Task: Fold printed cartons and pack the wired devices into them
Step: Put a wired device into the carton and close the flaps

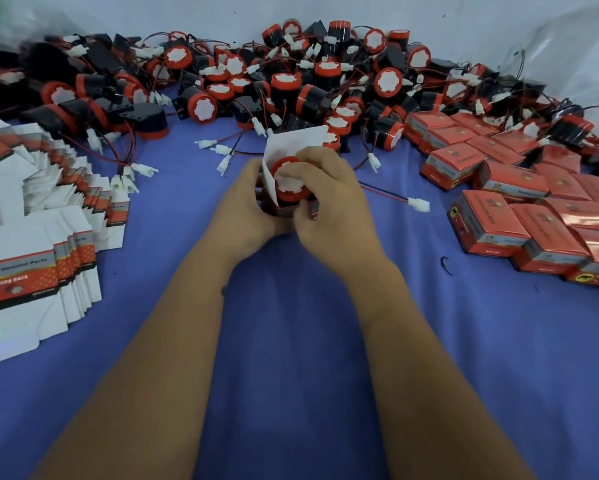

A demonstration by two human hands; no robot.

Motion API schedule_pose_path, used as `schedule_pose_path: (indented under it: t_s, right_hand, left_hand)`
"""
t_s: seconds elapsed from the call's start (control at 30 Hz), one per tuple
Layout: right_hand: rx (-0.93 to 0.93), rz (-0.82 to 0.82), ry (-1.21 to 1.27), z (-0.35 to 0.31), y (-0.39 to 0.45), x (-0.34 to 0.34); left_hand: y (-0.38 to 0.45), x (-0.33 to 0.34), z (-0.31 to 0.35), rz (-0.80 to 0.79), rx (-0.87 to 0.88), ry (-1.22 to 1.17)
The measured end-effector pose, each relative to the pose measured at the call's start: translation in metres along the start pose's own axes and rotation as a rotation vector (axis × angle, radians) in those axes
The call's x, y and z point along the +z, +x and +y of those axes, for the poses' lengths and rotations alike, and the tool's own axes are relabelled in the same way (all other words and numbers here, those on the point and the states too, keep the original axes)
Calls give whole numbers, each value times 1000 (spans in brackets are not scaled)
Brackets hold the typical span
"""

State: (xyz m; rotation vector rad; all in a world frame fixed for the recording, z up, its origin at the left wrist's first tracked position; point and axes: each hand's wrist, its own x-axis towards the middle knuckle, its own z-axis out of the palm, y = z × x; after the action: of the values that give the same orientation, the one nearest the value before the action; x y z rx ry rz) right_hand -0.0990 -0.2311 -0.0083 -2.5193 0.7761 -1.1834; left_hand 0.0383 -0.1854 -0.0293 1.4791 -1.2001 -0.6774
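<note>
At the middle of the blue cloth, my left hand grips the side of a half-folded printed carton, whose white flap stands up behind. A round red-and-black wired device with a white face sits in the carton's mouth. My right hand curls over the device, fingers on its top and right side. Its red and black wire runs right to a white connector lying on the cloth.
A big heap of loose wired devices fills the back of the table. Flat unfolded cartons are fanned out at the left. Several closed red cartons are stacked at the right. The blue cloth lies under my forearms.
</note>
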Motion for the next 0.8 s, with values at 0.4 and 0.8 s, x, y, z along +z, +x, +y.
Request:
schedule_pose_path:
  t_s: [0.4, 0.8]
  right_hand:
    - [265, 109, -66, -2, -9, 1]
    - [684, 543, 669, 12, 7, -27]
  left_hand:
    - [4, 0, -5, 184, -11, 83]
    - [2, -9, -1, -104, -32, 104]
